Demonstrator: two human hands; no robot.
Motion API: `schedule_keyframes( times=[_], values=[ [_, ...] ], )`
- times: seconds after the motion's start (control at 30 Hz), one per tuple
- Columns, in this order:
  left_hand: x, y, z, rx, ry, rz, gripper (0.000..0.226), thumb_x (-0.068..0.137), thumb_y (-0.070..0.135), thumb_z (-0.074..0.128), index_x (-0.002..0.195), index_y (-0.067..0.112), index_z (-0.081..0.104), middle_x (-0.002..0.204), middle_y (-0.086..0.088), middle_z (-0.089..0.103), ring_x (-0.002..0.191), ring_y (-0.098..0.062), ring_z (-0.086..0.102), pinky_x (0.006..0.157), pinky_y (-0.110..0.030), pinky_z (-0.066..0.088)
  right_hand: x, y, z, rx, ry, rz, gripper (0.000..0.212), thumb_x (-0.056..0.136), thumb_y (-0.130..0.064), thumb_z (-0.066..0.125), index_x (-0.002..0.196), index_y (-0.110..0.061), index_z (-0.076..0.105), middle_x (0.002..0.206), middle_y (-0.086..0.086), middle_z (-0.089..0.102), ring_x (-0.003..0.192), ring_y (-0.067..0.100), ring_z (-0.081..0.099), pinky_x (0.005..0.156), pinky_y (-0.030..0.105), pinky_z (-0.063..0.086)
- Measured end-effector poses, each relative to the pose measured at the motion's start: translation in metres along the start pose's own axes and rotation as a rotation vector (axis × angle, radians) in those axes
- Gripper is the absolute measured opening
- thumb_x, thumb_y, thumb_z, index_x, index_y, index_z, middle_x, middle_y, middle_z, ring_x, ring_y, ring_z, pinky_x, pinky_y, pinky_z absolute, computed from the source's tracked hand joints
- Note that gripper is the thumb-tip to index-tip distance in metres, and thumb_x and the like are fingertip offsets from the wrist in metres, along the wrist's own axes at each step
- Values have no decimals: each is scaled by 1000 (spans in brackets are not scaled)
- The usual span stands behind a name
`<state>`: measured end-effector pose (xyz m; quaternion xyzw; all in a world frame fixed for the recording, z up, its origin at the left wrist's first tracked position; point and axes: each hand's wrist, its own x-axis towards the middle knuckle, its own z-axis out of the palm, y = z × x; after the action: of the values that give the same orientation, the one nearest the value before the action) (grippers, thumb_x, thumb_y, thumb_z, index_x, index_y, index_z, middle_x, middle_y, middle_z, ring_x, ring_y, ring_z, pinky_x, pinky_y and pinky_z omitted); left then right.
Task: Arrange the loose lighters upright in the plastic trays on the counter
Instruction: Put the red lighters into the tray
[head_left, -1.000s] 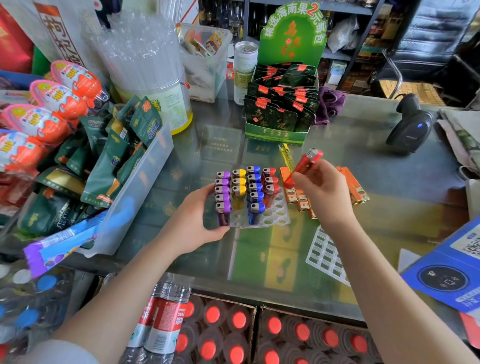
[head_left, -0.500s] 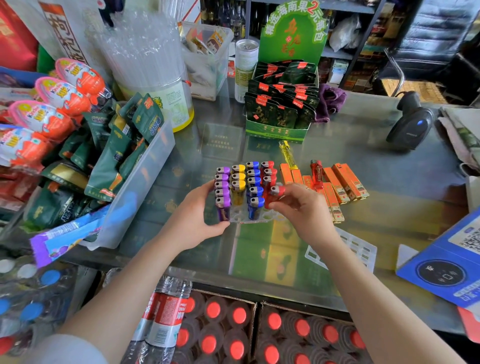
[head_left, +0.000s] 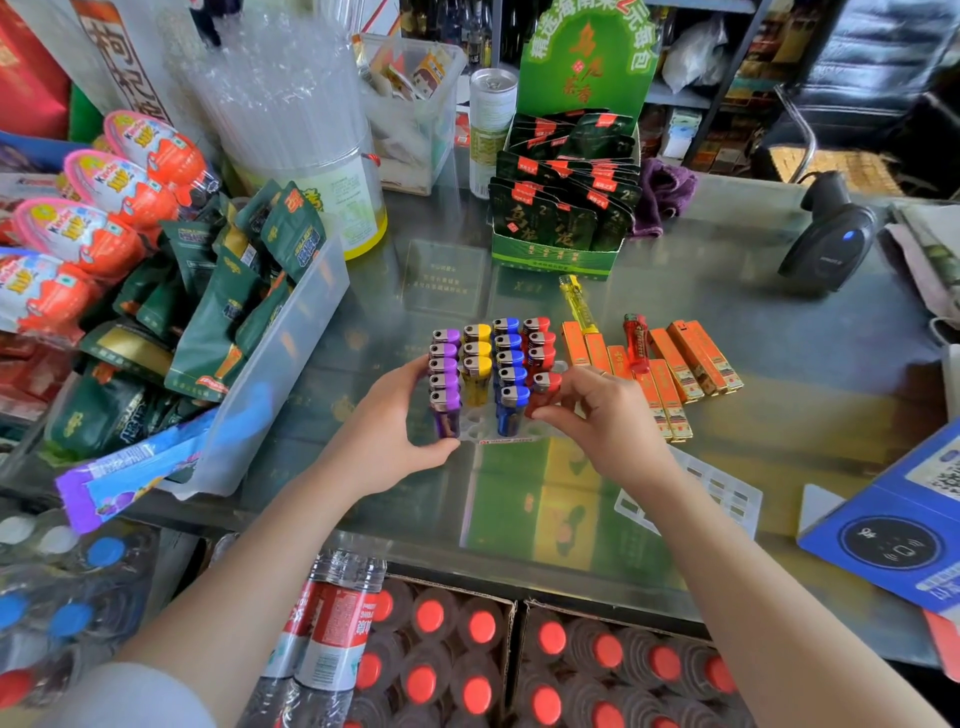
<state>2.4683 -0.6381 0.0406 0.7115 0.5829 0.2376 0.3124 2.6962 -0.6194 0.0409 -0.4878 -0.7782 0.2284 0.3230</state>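
Insertion step: right hand (head_left: 608, 421) pinches red lighter (head_left: 543, 396), upright, entering red column of tray (head_left: 519, 436) on desk (head_left: 779, 332). Left hand (head_left: 389, 431) grips tray edge. Next, probably: seat fully, release; loose lighters (head_left: 636, 343) remain beside tray.

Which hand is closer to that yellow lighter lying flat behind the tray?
Right. The right hand sits below the yellow lighter, just right of the tray; the left hand grips the tray's far left side.

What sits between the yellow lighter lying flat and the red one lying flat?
In the head view, orange lighters lie between the yellow lighter and red lighter.
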Motion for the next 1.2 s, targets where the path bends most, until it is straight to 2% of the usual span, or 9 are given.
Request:
schedule_keyframes(
  times=[0.17, 0.3, 0.4, 0.53, 0.73, 0.97, 1.03, 1.13, 1.2],
  values=[
    [0, 1, -1, 2, -1, 0, 59, 69, 28, 75, 110, 44, 36, 108, 26, 45, 100, 5, 42, 79, -8, 31, -1, 0, 1, -93, -35, 15, 18, 75, -14, 74, 79, -3, 61, 73, -7, 51, 61, 13, 45, 53, 12, 31],
    [1, 0, 0, -6, -4, -4, 57, 69, 28, 75, 110, 42, 38, 111, 20, 48, 102, 2, 43, 81, -12, 32, 3, 10, -13, -187, -117, 32, 22, 77, -14, 71, 96, -9, 62, 88, -1, 59, 74, 9, 45, 61, 10, 31],
    [3, 0, 0, -15, -6, -8, 57, 69, 27, 75, 110, 42, 38, 112, 19, 48, 104, 0, 44, 84, -18, 34, 11, 20, -26, -175, 76, 118, 18, 81, -2, 56, 97, -6, 63, 95, 7, 63, 76, 13, 49, 64, 14, 35],
    [6, 2, 1, -9, 0, -8, 56, 69, 25, 74, 110, 41, 39, 112, 17, 49, 102, 0, 44, 82, -17, 34, 25, 33, -26, -341, 291, 424, 21, 90, -13, 49, 105, -3, 57, 109, 17, 56, 88, 30, 56, 73, 34, 43],
    [7, 1, 1, -39, -1, 2, 55, 68, 24, 74, 109, 42, 41, 111, 20, 50, 103, 2, 45, 82, -13, 34, 41, 48, -23, -374, 164, 649, 22, 90, -18, 52, 101, -1, 59, 88, 17, 65, 73, 30, 57, 57, 30, 40],
    [7, -3, 2, -35, 9, -2, 55, 67, 27, 74, 110, 41, 42, 112, 18, 52, 104, -1, 47, 86, -21, 37, 28, 26, -34, 1, 274, 617, 14, 89, -18, 54, 102, -14, 58, 82, 0, 59, 64, 11, 50, 50, 23, 33],
    [7, -2, 1, -24, 15, 4, 55, 67, 26, 75, 109, 40, 42, 111, 17, 52, 104, -2, 48, 87, -23, 38, 21, 13, -30, 158, 275, 563, 8, 89, -21, 56, 97, -18, 54, 83, -4, 63, 65, 8, 52, 54, 25, 38],
    [8, -3, 1, -15, 28, 7, 56, 65, 27, 76, 109, 37, 44, 111, 15, 54, 105, -5, 49, 89, -26, 40, 7, -6, -16, 417, 207, 470, 12, 91, -13, 51, 90, -24, 50, 90, -1, 66, 75, 21, 62, 66, 36, 49],
    [6, -4, 2, -8, 45, 4, 56, 64, 28, 76, 110, 36, 45, 111, 15, 54, 105, -7, 50, 89, -27, 41, -2, -14, -7, 544, 193, 430, 12, 92, -8, 49, 92, -20, 50, 92, 5, 63, 80, 19, 65, 74, 31, 54]
  ],
)
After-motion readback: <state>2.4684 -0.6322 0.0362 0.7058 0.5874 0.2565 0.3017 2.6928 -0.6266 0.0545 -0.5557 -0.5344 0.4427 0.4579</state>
